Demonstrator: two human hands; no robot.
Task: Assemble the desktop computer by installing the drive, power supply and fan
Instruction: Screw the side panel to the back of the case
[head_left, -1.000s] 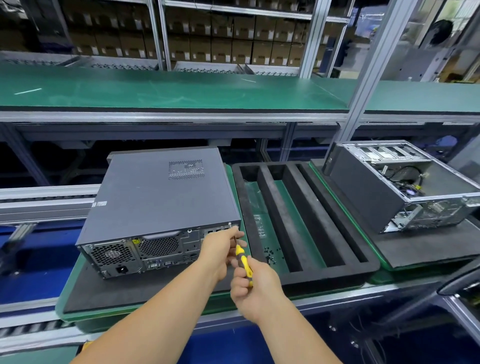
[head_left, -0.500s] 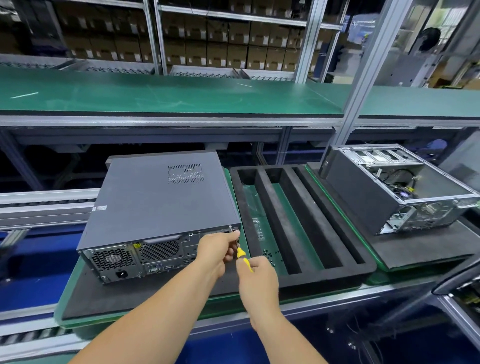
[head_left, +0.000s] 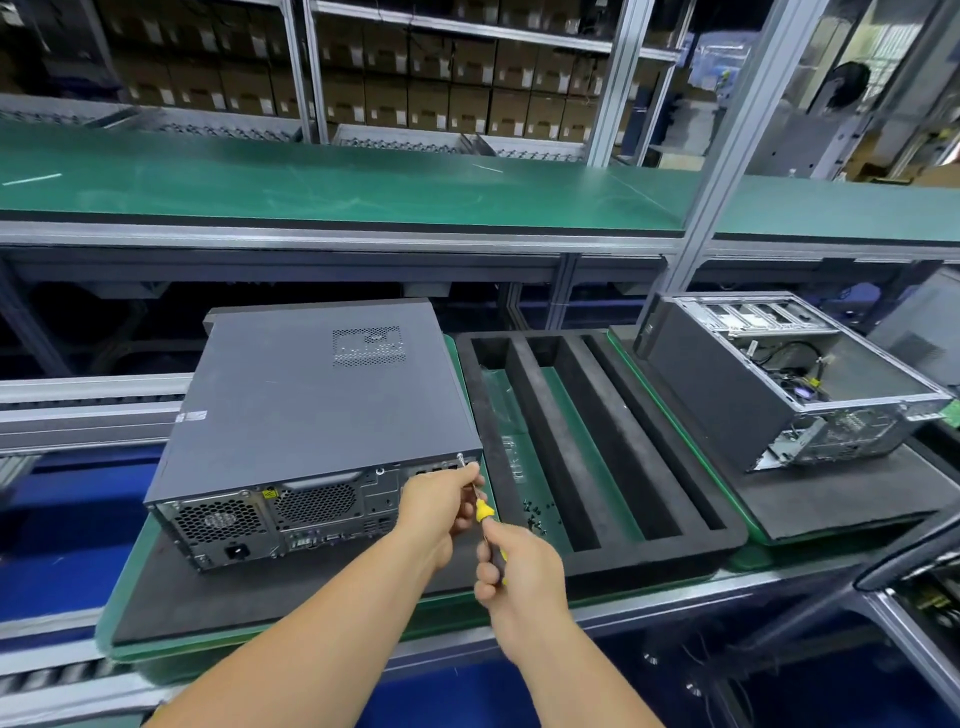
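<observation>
A closed dark grey desktop computer (head_left: 322, 405) lies on a black foam pad, its rear panel with vents and ports facing me. My right hand (head_left: 519, 566) grips a yellow-handled screwdriver (head_left: 483, 512) whose shaft points up at a screw (head_left: 460, 457) at the rear panel's upper right corner. My left hand (head_left: 439, 506) pinches the shaft close to that screw. The screwdriver's tip is hidden by my left fingers.
A black foam tray (head_left: 597, 447) with long slots sits right of the computer, small screws (head_left: 535, 514) lying in its near left slot. An open computer chassis (head_left: 789, 384) stands on another pad at the right. A green shelf (head_left: 311, 182) runs above.
Both hands moved slightly up and toward the rear panel's corner, bringing the screwdriver shaft to the screw. The computer has not moved.
</observation>
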